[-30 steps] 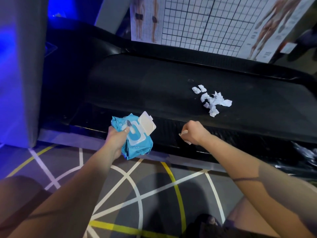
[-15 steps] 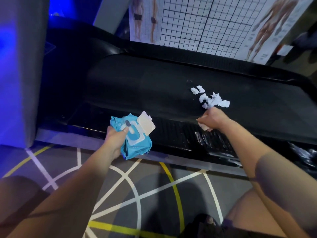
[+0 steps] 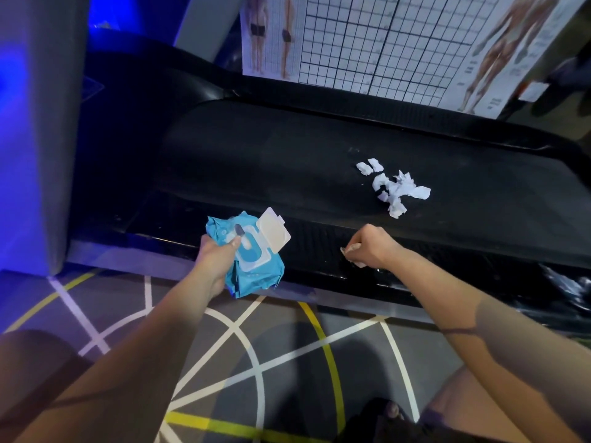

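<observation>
My left hand (image 3: 216,262) grips a blue pack of wet wipes (image 3: 256,266) whose white flip lid (image 3: 273,230) stands open, held over the near edge of a black treadmill. My right hand (image 3: 372,247) is curled round a small whitish wipe (image 3: 358,263), pressed on the glossy black side rail (image 3: 319,260) of the treadmill. Only a corner of that wipe shows under the fist. A heap of several torn white paper scraps (image 3: 395,188) lies on the treadmill belt (image 3: 271,161) beyond my right hand.
A grey pillar (image 3: 41,132) lit blue stands at the left. A gridded posture chart (image 3: 383,39) with body figures leans behind the treadmill. The floor (image 3: 256,346) in front is grey with white and yellow lines. My knees show at both lower corners.
My right hand went up and right to the belt's edge by the scraps, then came back down and left along the side rail. My left hand kept holding the pack still.
</observation>
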Motion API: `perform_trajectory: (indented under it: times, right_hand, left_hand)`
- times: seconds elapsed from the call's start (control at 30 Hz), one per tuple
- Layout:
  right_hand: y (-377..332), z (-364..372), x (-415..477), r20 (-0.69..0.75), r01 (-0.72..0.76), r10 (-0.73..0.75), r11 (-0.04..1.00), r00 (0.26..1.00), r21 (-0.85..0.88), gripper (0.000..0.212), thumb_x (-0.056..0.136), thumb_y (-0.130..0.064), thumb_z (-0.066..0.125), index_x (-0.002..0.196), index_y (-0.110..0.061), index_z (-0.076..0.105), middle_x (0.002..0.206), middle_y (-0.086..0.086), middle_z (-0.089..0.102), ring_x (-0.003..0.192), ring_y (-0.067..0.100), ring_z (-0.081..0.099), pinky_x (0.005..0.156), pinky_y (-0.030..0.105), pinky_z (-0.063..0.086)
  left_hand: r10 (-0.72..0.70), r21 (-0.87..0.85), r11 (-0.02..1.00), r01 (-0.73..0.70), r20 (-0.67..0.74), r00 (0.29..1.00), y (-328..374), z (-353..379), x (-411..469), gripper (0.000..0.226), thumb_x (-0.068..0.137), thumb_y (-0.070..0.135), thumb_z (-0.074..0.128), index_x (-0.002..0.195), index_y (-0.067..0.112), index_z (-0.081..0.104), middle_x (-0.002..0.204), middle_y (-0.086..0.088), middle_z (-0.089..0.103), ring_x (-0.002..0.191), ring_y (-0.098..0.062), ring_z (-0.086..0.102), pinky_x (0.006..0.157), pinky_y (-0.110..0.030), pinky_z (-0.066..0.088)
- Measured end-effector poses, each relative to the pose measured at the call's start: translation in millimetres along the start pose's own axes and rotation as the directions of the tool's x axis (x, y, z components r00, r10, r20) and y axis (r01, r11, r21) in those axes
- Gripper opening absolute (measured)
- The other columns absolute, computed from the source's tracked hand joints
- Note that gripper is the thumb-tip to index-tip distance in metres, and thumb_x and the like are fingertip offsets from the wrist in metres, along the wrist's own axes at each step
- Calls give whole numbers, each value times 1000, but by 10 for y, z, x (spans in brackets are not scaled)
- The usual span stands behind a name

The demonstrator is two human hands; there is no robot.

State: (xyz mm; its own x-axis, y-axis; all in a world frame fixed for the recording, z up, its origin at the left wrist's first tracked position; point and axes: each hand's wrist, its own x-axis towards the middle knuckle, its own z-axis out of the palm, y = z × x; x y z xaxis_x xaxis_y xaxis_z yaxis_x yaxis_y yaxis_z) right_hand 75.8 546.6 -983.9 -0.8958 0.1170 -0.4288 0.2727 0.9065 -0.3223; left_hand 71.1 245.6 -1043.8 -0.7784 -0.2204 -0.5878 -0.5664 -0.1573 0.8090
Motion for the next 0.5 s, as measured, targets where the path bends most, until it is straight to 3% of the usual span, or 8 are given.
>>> perform_trajectory:
  times: [0.07, 0.17, 0.23, 0.33, 0.43, 0.5]
  right_hand:
    - [13, -21, -28, 38, -14, 14, 1000, 999, -3, 19, 87, -21, 65, 86, -9, 80, 76, 6, 76, 71, 12, 70, 47, 10, 40]
    - [27, -37, -62, 96, -4, 9, 999, 995, -48, 17, 84, -20, 66, 87, -10, 81, 78, 4, 77, 71, 7, 70, 50, 9, 43]
    - [16, -2, -79, 68, 32, -27, 997, 997, -76, 18, 85, -18, 66, 89, -9, 80, 75, 5, 76, 72, 12, 70, 58, 15, 48]
    - [7, 83, -93, -37, 67, -69, 997, 997, -49, 16, 89, -16, 65, 92, -7, 78, 63, 5, 66, 72, 23, 67, 64, 22, 46]
    - [25, 16, -125, 68, 54, -50, 997, 996, -55, 18, 87, -14, 63, 89, -6, 79, 75, 12, 75, 73, 21, 72, 57, 18, 50]
    - [39, -33, -135, 135, 48, -38, 996, 990, -69, 18, 85, -16, 64, 89, -7, 79, 77, 6, 77, 71, 17, 72, 52, 10, 48]
  left_hand:
    - [-2, 7, 1000, 2, -5, 1000, -4, -1, 15, 38, 105, 20, 66, 135, 25, 42, 127, -9, 66, 108, -29, 72, 73, -46, 63]
    - [-12, 7, 1000, 12, -4, 1000, 6, 4, 9, 38, 105, 21, 66, 134, 27, 42, 127, -9, 66, 109, -29, 72, 76, -48, 64]
    - [-12, 0, 1000, 12, -2, 1000, 11, 15, -5, 39, 106, 20, 65, 136, 26, 42, 125, -8, 66, 108, -29, 72, 74, -48, 63]
    - [1, -31, 1000, -1, -8, 1000, 7, 30, -20, 40, 106, 16, 64, 140, 21, 42, 131, -12, 65, 113, -33, 71, 86, -54, 62]
    - [0, -45, 999, 0, -7, 1000, 9, 29, -25, 36, 106, 15, 64, 135, 20, 42, 133, -14, 65, 113, -35, 71, 92, -58, 61]
    - [-6, -38, 999, 6, -6, 1000, 18, 22, -34, 36, 106, 16, 64, 134, 21, 43, 131, -13, 66, 111, -34, 71, 91, -58, 61]
